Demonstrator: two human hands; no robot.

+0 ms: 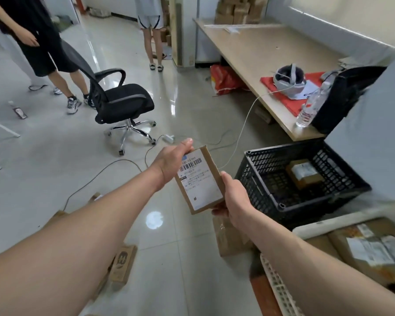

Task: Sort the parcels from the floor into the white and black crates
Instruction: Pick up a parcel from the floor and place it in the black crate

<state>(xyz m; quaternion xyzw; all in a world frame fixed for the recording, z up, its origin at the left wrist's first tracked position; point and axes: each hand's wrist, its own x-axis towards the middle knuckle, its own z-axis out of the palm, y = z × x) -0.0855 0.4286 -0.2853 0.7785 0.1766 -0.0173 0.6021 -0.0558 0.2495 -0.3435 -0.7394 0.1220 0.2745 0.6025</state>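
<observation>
Parcel gripped by left hand and right hand fingers, black crate holding one box, white crate several

Brown parcel with white barcoded label; black lattice crate; white crate; black chair

The bare left forearm and right forearm reached forward and converged ahead of the body. The left hand gripped the far left edge of a flat brown cardboard parcel with a white label. The right hand held its near right corner, fingers curled beneath.
</observation>
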